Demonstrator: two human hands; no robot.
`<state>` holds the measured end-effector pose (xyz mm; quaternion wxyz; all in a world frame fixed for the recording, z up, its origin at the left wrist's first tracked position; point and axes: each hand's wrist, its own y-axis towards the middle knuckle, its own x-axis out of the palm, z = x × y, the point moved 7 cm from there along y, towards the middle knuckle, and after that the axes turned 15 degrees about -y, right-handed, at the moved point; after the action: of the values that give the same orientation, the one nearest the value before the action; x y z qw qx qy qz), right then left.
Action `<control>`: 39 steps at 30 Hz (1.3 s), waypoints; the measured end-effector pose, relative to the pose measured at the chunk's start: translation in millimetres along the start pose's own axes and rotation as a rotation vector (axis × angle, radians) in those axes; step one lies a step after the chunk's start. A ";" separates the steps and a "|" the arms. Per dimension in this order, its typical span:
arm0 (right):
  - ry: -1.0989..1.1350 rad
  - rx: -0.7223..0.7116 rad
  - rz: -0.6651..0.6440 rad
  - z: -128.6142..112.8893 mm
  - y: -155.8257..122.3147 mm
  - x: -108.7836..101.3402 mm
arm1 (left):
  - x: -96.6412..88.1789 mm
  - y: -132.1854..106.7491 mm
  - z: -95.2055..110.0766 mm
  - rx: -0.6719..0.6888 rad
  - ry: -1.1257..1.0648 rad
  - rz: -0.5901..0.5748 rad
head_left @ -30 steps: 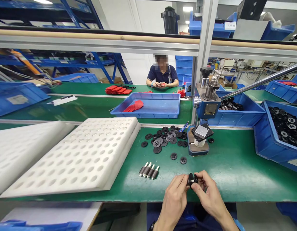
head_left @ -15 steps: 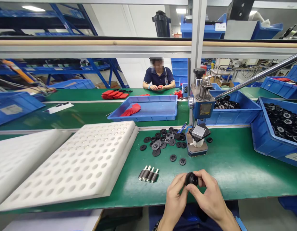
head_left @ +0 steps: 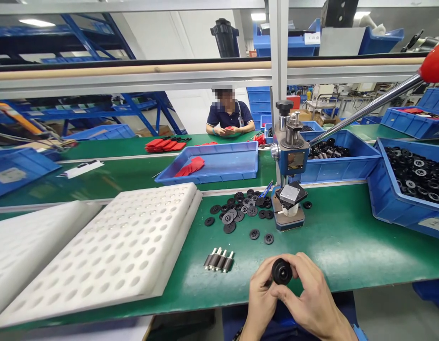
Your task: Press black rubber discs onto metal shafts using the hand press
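Observation:
Between my two hands, over the table's front edge, is a round black part (head_left: 282,272) with a ringed hub facing up. My left hand (head_left: 262,289) grips it from the left, and my right hand (head_left: 306,291) has thumb and fingers closed around its right side. Left of the hands lie several dark rollers with white shafts (head_left: 218,260), side by side. Beyond the hands, loose black discs (head_left: 228,218) are scattered on the green table, with two apart at the front. To their right stands a hand press (head_left: 292,158) with a square metal plate on its base.
White foam trays (head_left: 130,241) with rows of round holes fill the left side. A shallow blue tray (head_left: 233,163) holds red pieces. Blue bins (head_left: 411,208) of black parts stand at right. The press's lever (head_left: 368,109) slants up rightward. A co-worker (head_left: 229,116) sits opposite.
The round black part has been turned so its ringed hub now faces me. Both hands still hold it in nearly the same place. The camera view has shifted slightly.

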<state>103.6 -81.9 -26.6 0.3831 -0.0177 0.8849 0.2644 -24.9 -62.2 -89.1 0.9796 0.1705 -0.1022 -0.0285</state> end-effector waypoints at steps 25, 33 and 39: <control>0.655 0.330 -0.162 47.5 -7.3 29.1 | 44.4 -15.6 37.7 0.322 0.539 -0.360; 0.440 0.491 -0.252 60.6 -23.5 31.9 | 46.4 -20.4 37.8 0.343 0.592 -0.369; 0.525 0.487 -0.228 67.0 -25.0 38.2 | 45.3 -15.5 33.6 0.261 0.561 -0.416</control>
<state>127.2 -64.6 -102.1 0.1632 -0.0918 0.9823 -0.0115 11.9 -91.9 -54.8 0.9128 0.3124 0.2043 -0.1657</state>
